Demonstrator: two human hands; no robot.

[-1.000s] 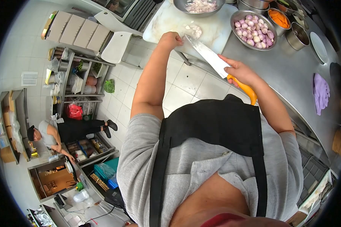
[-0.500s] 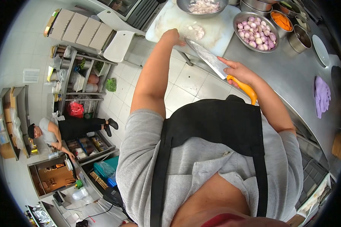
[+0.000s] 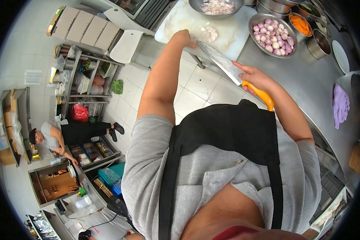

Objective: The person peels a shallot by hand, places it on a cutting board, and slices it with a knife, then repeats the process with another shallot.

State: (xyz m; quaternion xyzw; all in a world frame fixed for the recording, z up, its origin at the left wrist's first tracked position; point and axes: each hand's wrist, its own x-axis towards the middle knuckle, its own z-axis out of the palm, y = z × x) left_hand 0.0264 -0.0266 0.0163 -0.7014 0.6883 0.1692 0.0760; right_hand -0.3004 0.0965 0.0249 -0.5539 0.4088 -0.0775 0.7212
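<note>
My right hand (image 3: 257, 77) is closed around the yellow handle (image 3: 260, 95) of a large kitchen knife (image 3: 221, 63). The wide blade angles up and left, its tip at the front edge of the white cutting board (image 3: 168, 30). Close to that tip, my left hand (image 3: 183, 39) is bent over the board's edge, its fingers curled and mostly hidden; I cannot make out what is in them. A small pile of cut pale shallots (image 3: 211, 34) lies on the board just beyond. At the board's far side, a metal bowl (image 3: 218, 16) holds sliced shallots (image 3: 217, 6).
Right of the board stands a metal bowl of peeled shallots (image 3: 274, 38). Behind it are a container of orange pieces (image 3: 300, 25), a metal pot (image 3: 319, 44) and a pale plate (image 3: 340, 57). A purple glove (image 3: 341, 106) lies on the steel counter (image 3: 308, 80). Another person (image 3: 68, 134) stands at left.
The counter and its contents sit slightly further right and lower in view. Both hands and the knife keep nearly the same pose.
</note>
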